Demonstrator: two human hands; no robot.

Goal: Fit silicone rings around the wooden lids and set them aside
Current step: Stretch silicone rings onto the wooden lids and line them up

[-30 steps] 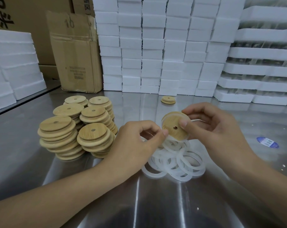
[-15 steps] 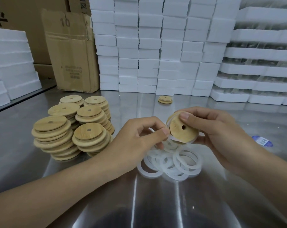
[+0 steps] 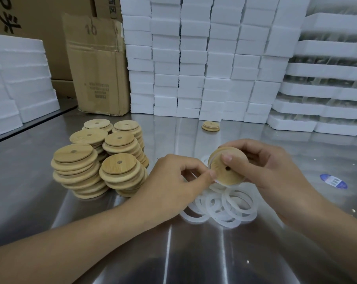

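While right hand (image 3: 276, 173) grips lid (image 3: 233, 175), left hand (image 3: 173, 178) pinches its ring (image 3: 218, 182)

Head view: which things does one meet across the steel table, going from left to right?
Stacks of wooden lids → left hand, pinching a silicone ring → held wooden lid → right hand, gripping that lid → blue sticker.

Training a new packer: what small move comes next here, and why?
Probably the left hand stretches the silicone ring on round the wooden lid: it pinches the ring at the lid's lower edge while the right hand grips the lid.
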